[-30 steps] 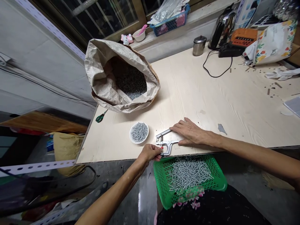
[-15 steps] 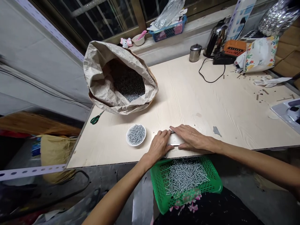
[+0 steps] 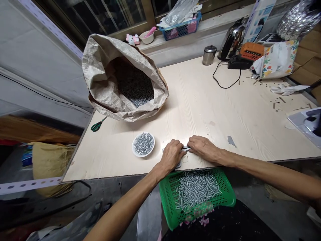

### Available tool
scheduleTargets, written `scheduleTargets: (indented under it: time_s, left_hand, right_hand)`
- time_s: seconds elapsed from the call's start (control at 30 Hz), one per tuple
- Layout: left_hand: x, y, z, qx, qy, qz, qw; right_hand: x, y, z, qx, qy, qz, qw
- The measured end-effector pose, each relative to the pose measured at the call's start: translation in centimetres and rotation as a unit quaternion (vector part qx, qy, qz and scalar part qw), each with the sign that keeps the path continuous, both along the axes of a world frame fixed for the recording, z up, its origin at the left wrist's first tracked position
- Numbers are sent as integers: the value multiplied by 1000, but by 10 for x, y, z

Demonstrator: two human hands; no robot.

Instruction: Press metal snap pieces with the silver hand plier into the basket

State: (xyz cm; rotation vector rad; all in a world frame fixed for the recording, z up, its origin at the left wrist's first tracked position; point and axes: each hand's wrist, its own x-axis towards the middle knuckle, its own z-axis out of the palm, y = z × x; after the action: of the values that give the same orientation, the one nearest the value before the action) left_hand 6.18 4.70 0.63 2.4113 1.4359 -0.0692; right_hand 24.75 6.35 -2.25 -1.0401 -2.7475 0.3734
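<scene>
At the front edge of the table, my left hand (image 3: pixel 172 154) is closed around one end of a slim metal piece (image 3: pixel 185 148). The fingers of my right hand (image 3: pixel 204 149) pinch its other end. Only a short stretch, looking like two thin bars side by side, shows between the hands; my fingers cover the rest. A grey metal edge peeks out under my left palm. Just below the hands, a green plastic basket (image 3: pixel 167 204) holds many short silvery metal pins (image 3: pixel 198 189). Left of my left hand stands a white bowl (image 3: pixel 134 150) with similar small pins.
A large open sack (image 3: pixel 97 73) of small metal parts leans at the back left, with green-handled scissors (image 3: pixel 96 126) near it. Toward the back right are a lidded metal canister (image 3: pixel 209 55), a kettle (image 3: pixel 232 38), an orange battery box (image 3: pixel 252 51) and a black cable (image 3: pixel 227 87).
The metal piece's two bars, apart before with a gap between them, now lie close together. My fingers have drawn in around them. The view has shifted slightly.
</scene>
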Motion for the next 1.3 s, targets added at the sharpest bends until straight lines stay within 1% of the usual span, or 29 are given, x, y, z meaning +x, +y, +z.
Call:
scheduleTargets:
  time_s: [0.07,0.17,0.2,0.27,0.33,0.4,0.5,0.57,0.6,0.63,0.67,0.73,0.77,0.8,0.83,0.9,0.93,1.0,1.07,1.13,1.17,1.23,1.3]
  left_hand:
    - [-1,-4,-2,25,-2,12,1000]
    - [-2,-18,-9,104,-23,32,994]
    - [-1,-24,-11,134,-29,28,990]
    - [3,-37,-17,178,-30,6,984]
    - [8,-48,-21,184,-18,-11,983]
    - [14,-54,-24,168,-3,-13,986]
    - [20,-57,-27,160,2,-11,987]
    - [19,-59,-26,169,-22,-2,985]
    - [16,-61,-25,177,-41,11,983]
    - [13,-64,-23,190,-58,37,979]
    - [8,-67,-21,202,-68,76,974]
    - [-5,-72,-14,209,-57,177,960]
    - [-11,-74,-10,197,-40,229,952]
    - [-18,-74,-6,169,-22,275,946]
    - [-24,-73,-2,127,-10,310,942]
    - [-32,-66,5,25,-1,354,935]
    - [-35,-61,7,-25,1,364,931]
    - [-38,-49,11,-103,8,364,926]
    - [-41,-38,15,-150,29,344,926]
    - [-44,-29,18,-163,59,311,935]
    - [-46,-27,20,-155,75,292,941]
    - [-48,-27,24,-113,112,260,952]
    - [-45,-35,29,-51,154,248,955]
  right_hand:
    - [4,3,1,7,8,-8,1000]
    - [13,13,7,4,34,14,999]
    - [16,17,8,0,34,19,999]
    - [18,26,8,-4,21,4,1000]
    - [14,34,5,7,10,-28,1000]
    - [7,43,2,20,17,-44,999]
    - [-2,54,-2,29,31,-53,998]
    - [-5,59,-4,36,33,-42,998]
    - [-6,59,-5,43,34,-33,998]
    - [-6,59,-6,51,35,-27,998]
    - [-5,58,-6,58,36,-24,997]
    - [-5,55,-8,65,35,-28,997]
    - [-4,53,-8,65,34,-31,997]
    - [-4,52,-9,63,34,-33,997]
    - [-4,51,-9,62,36,-33,997]
    - [-5,50,-11,62,45,-34,996]
    - [-5,49,-11,63,50,-34,996]
    - [-5,50,-14,67,58,-36,995]
    - [-5,50,-16,71,64,-37,995]
    - [-5,50,-18,75,68,-38,994]
    - [-5,49,-18,76,69,-38,994]
    - [-5,49,-18,76,69,-36,994]
    - [-5,48,-17,74,67,-33,994]
